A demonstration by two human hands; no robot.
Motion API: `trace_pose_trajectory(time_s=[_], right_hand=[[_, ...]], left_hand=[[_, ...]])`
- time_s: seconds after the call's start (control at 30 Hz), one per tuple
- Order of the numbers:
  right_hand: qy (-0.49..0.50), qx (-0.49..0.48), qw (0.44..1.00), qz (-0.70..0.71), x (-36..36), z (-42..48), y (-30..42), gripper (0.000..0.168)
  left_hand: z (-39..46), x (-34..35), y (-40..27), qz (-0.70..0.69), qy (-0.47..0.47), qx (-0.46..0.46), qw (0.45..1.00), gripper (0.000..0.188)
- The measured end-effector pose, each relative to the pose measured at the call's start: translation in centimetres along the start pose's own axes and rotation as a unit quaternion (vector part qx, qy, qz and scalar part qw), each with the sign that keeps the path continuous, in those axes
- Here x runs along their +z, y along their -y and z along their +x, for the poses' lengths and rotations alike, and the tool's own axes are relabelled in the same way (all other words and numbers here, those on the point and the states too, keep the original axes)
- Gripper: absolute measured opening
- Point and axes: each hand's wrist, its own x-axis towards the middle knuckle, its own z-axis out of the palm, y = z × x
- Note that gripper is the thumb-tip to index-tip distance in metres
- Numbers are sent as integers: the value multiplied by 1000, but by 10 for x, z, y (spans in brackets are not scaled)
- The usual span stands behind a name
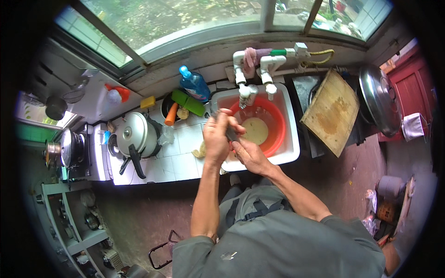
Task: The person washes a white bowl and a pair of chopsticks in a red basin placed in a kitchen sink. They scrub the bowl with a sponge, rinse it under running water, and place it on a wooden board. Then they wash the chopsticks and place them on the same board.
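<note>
Both hands meet over the left side of a white sink (294, 146). My left hand (216, 140) is wrapped around a dark, narrow object (231, 133); its exact kind is hard to tell. The thumb and fingers of my right hand (252, 155) grip the lower end of the same object. Just right of the hands, a red plastic basin (279, 133) sits in the sink with cloudy yellowish liquid (255, 130) in it. A white tap (244, 92) hangs over the basin's rim. A tan sponge-like piece (199, 150) lies on the tiles beside my left wrist.
Left of the sink stand a pressure cooker (134, 133) with black handles and a blue detergent bottle (195, 83). A green-handled item (188, 103) and an orange one (171, 114) rest on a dark bowl. At right are a wooden cutting board (332, 113) and a large metal lid (379, 99).
</note>
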Motion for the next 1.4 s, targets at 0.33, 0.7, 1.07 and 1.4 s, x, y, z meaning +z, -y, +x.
trace_pose_trajectory(time_s=[0.33, 0.7, 1.07, 1.4], right_hand=[[135, 198, 950, 199, -13, -12, 1, 48], [65, 88, 991, 80, -22, -16, -28, 34], [-14, 18, 999, -36, -40, -28, -48, 30], [49, 167, 952, 250, -39, -74, -17, 36]], left_hand=[[4, -38, -1, -327, 87, -15, 941, 48], [3, -41, 35, -224, -163, 84, 957, 25], [-29, -8, 70, -83, -119, -49, 988, 23], [-30, -6, 64, -180, 21, -80, 980, 29]])
